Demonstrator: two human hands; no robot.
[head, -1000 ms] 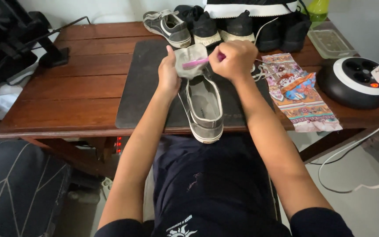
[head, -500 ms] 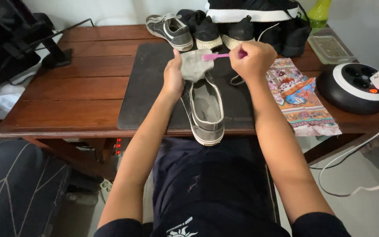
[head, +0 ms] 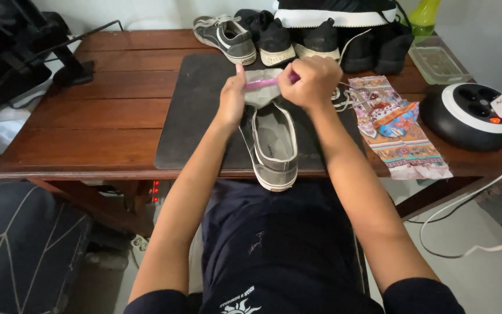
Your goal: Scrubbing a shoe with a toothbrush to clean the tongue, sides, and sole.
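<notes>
1. A grey shoe [head: 273, 145] lies on a dark mat [head: 196, 110], heel toward the person.
2. The left hand [head: 232, 100] pinches the shoe's raised tongue [head: 261, 93].
3. The right hand [head: 311, 82], fisted, grips a pink brush [head: 262, 84] against the tongue.

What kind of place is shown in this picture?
Probably a room in a home, used for shoe care: a dark wooden table with several sneakers in a row, a round power strip, and a grey canvas shoe on a black mat.

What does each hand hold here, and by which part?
The right hand grips a pink toothbrush by its handle end. The left hand holds the grey shoe by its lifted tongue.
</notes>
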